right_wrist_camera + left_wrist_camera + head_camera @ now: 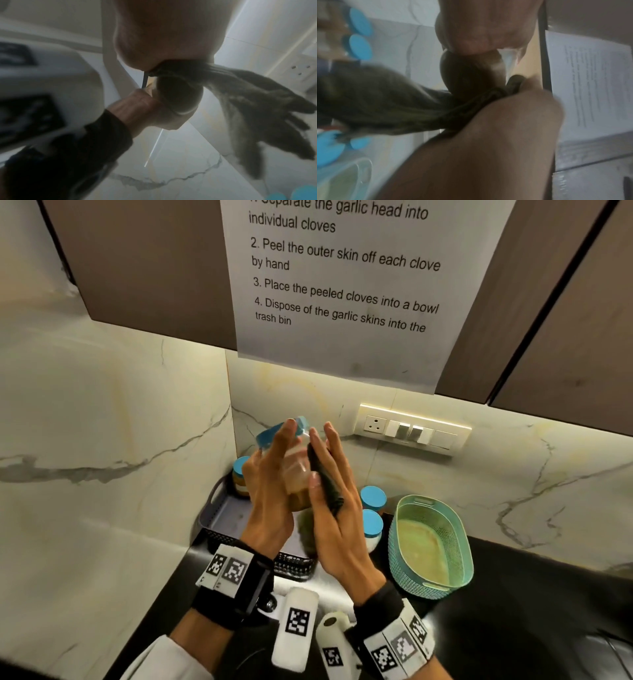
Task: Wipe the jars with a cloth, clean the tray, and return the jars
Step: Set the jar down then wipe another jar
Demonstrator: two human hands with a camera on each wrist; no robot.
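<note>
Jar (296,474) half-hidden between both hands — cloth (323,477) blurred.

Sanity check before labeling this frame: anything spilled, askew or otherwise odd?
No spill or damage shows. One oddity: the sheet taped to the cabinet lists garlic-peeling steps, unrelated to jar cleaning. The jar is tilted only because the left hand holds it while the right hand presses the cloth on it.
</note>
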